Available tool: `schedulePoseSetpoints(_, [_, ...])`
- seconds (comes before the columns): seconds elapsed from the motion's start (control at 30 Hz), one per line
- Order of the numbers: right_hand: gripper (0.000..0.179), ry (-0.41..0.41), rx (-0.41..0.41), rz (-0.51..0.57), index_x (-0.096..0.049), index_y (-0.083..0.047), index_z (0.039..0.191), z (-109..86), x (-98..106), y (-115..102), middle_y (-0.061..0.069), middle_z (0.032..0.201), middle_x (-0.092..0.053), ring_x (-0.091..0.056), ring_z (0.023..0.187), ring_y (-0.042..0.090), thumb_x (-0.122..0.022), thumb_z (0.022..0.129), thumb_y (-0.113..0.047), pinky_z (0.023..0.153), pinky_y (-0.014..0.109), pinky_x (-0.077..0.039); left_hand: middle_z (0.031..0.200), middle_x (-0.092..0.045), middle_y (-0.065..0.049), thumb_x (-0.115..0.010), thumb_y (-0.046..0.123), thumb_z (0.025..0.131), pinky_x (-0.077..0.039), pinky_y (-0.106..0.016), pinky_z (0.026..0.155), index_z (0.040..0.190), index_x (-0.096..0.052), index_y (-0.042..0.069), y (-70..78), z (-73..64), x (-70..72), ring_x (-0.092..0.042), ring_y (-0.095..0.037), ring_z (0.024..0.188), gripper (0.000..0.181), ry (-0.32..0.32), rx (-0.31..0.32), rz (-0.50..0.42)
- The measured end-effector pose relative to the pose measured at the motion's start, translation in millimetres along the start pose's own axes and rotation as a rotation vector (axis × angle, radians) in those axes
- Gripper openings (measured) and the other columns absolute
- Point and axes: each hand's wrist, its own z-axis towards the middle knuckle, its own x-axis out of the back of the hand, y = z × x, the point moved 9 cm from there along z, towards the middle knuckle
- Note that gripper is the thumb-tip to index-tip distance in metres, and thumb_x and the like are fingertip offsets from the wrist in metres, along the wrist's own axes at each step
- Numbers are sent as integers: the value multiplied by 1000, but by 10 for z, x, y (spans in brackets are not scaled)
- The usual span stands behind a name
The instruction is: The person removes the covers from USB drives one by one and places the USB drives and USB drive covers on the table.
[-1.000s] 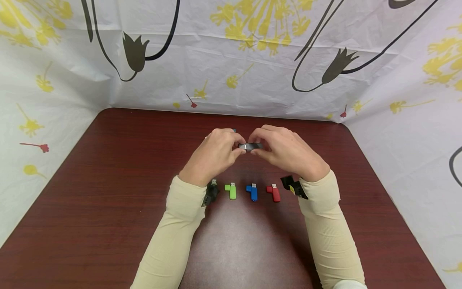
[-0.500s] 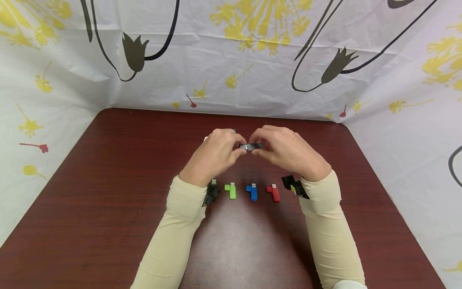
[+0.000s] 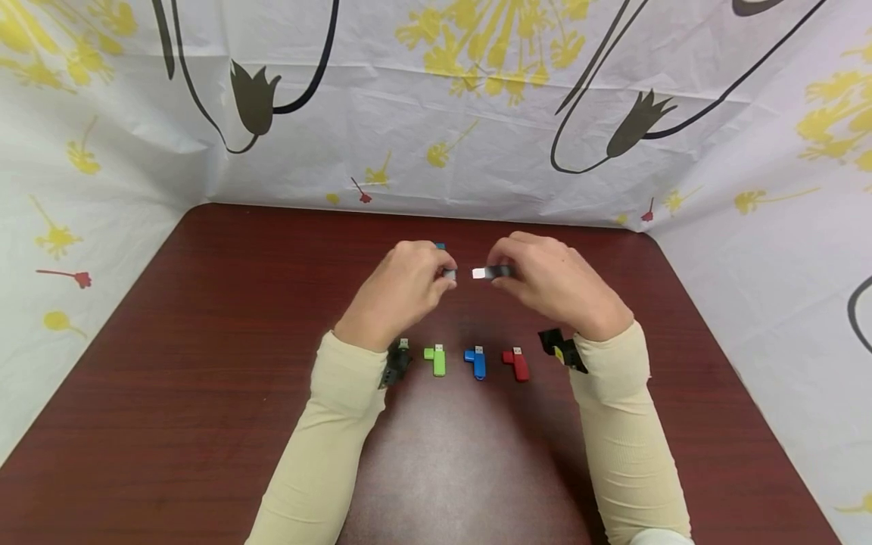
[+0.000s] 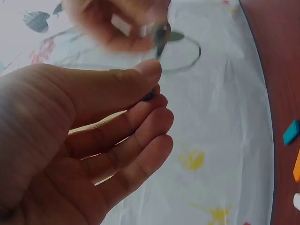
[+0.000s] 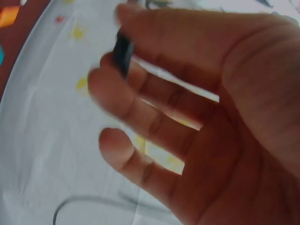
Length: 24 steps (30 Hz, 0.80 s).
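My right hand (image 3: 552, 284) pinches a dark USB flash drive (image 3: 501, 272) between thumb and fingers, its bright metal plug pointing left. Across a small gap, my left hand (image 3: 398, 295) pinches the drive's small grey cap (image 3: 450, 275). Both hands are raised over the far half of the table. In the left wrist view the cap (image 4: 148, 95) is mostly hidden by thumb and fingertips. The right wrist view shows the dark body of the drive (image 5: 123, 54), blurred, at the fingertips.
Nearer me lie a green (image 3: 439, 361), a blue (image 3: 480, 365) and a red flash drive (image 3: 521, 365), uncapped with caps alongside. Another drive's plug (image 3: 404, 344) peeks out by the left wrist. Beyond the left hand are teal (image 4: 291, 132), orange (image 4: 297, 166) and white (image 4: 296, 201) pieces.
The cap and drive, joined in the earlier frames, are now apart with the metal plug bared. The right hand has moved right with the drive, the left slightly left with the cap.
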Motion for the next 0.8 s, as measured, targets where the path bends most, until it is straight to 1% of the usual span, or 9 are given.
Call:
schedulePoseSetpoints(0.13, [11, 3, -54, 25, -76, -9, 108, -65, 32, 203, 4, 94, -71, -62, 82, 20, -78, 97, -8, 76, 41, -52, 106, -77, -10, -79, 9, 99, -61, -32, 81, 112, -83, 2, -189, -71, 116, -70, -21, 91, 15, 33, 94, -41])
schedulePoseSetpoints(0.23, [12, -27, -72, 60, -75, -7, 109, -107, -21, 307, 5, 92, -72, -62, 79, 19, -77, 98, -7, 75, 39, -52, 108, -76, -10, -79, 9, 100, -61, -33, 79, 113, -82, 2, -245, -90, 149, -70, -22, 91, 15, 45, 135, -73])
schedulePoseSetpoints(0.37, [12, -83, -106, 86, -73, -5, 109, -128, -141, 423, 5, 92, -73, -63, 79, 19, -75, 98, -6, 74, 38, -53, 108, -74, -9, -79, 10, 100, -60, -32, 79, 111, -82, 2, -202, -71, 96, -67, -21, 91, 14, 25, 140, -101])
schedulePoseSetpoints(0.47, [13, -117, -134, 106, -71, -5, 111, -131, -221, 507, 5, 92, -76, -66, 80, 19, -74, 98, -7, 74, 38, -54, 105, -73, -8, -80, 12, 100, -59, -31, 81, 111, -82, 4, -147, -53, 34, -65, -21, 90, 14, 2, 120, -84])
schedulePoseSetpoints(0.57, [15, -155, -169, 127, -67, -4, 112, -129, -304, 589, 6, 92, -77, -66, 78, 18, -74, 99, -8, 74, 37, -54, 102, -72, -7, -80, 13, 100, -58, -31, 82, 111, -82, 5, -114, -46, 6, -65, -20, 89, 14, -6, 109, -60])
schedulePoseSetpoints(0.63, [13, -208, -199, 151, -64, -4, 111, -129, -396, 651, 8, 89, -76, -65, 75, 18, -72, 101, -9, 72, 36, -53, 102, -72, -7, -80, 13, 100, -58, -31, 81, 112, -82, 5, -107, -47, 2, -65, -20, 89, 15, -6, 110, -53])
schedulePoseSetpoints(0.8, [8, -409, -245, 168, -63, -5, 103, -132, -737, 773, 8, 75, -71, -66, 67, 16, -65, 105, -12, 70, 33, -51, 104, -73, -8, -79, 13, 101, -59, -30, 81, 114, -82, 4, -109, -39, -18, -66, -20, 89, 16, -23, 120, -55])
